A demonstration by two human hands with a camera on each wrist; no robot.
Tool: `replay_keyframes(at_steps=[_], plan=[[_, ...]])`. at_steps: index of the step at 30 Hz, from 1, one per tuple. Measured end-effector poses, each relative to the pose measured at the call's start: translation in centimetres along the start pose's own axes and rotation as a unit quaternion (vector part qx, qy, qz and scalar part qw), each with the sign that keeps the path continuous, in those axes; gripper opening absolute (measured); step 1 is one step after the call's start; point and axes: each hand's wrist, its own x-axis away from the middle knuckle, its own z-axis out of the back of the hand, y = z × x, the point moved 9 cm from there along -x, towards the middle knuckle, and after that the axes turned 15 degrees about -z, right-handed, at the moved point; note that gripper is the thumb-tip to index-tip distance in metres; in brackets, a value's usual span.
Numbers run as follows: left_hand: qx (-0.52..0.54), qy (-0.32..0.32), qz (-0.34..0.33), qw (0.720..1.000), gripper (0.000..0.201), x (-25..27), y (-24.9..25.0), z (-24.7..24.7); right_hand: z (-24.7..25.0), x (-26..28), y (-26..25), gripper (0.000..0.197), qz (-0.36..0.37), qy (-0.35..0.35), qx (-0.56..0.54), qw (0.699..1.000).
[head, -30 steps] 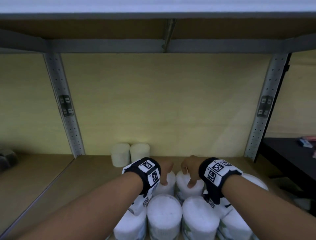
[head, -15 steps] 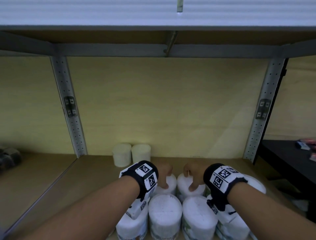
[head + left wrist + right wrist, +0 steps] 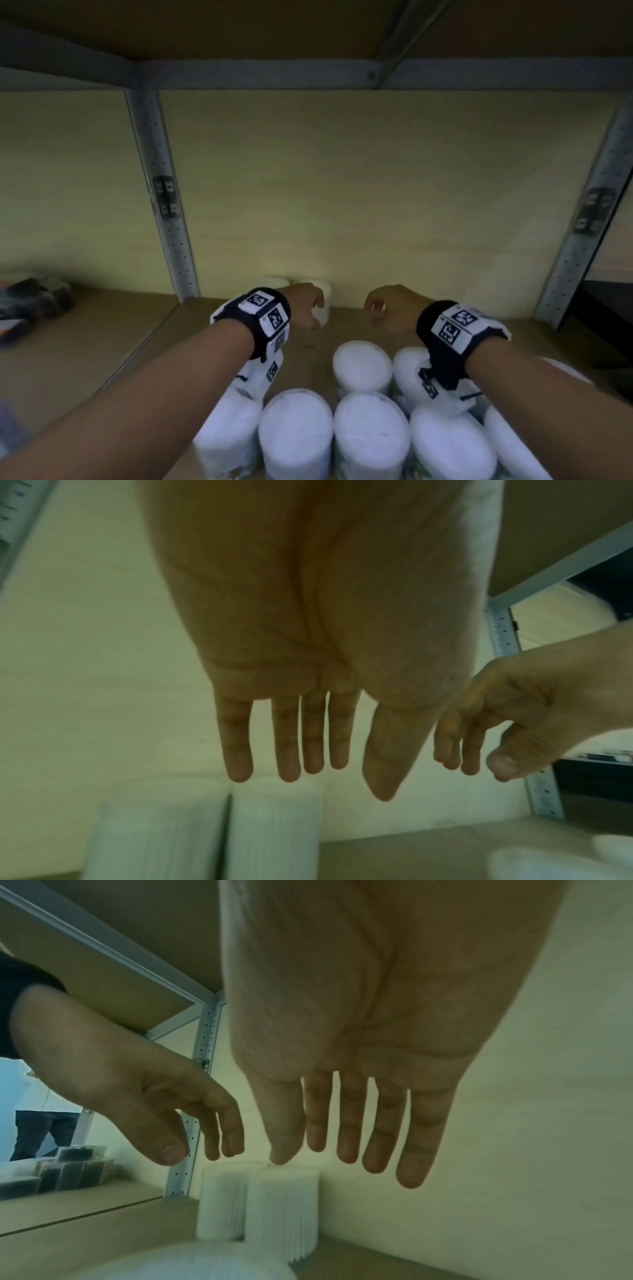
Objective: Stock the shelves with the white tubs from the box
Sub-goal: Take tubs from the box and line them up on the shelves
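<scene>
Several white tubs stand packed together at the near edge of the wooden shelf. Two more white tubs stand side by side against the back wall, also in the right wrist view. My left hand hovers just in front of those two, fingers hanging straight in the left wrist view, holding nothing. My right hand hovers beside it over bare shelf, its fingers straight and loose, also holding nothing. No box shows.
Perforated metal uprights stand at the left and right of the bay, with the upper shelf close overhead. Dark packets lie on the neighbouring shelf to the left. A dark table is at the far right.
Both hands have come off the tops of two front tubs and moved deeper into the shelf, toward the back wall. The head camera has come closer.
</scene>
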Motion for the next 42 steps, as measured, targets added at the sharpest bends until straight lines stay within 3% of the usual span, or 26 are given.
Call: replay_keyframes(at_steps=[4,10,17,25,42], plan=[[0.021,0.029,0.031,0.999,0.053,0.7,-4.6,0.9,0.4,-2.7,-2.4,0.041,0.008,0.003,0.011,1.000],[0.039,0.060,0.065,0.995,0.049,0.6,-11.1,1.6,0.1,-7.1,-6.5,0.040,0.019,0.011,0.026,0.999],[0.031,0.083,0.073,0.993,0.052,-1.9,-15.5,1.6,-1.6,-12.0,-9.6,0.056,-0.002,0.010,0.057,0.998],[0.026,0.109,0.055,0.992,0.053,-4.0,-16.8,0.9,-3.0,-15.0,-10.8,0.063,-0.019,0.002,0.130,0.991],[0.016,0.123,0.045,0.991,0.050,-3.8,-16.7,0.7,-3.2,-14.8,-11.7,0.054,0.000,-0.004,0.181,0.984]])
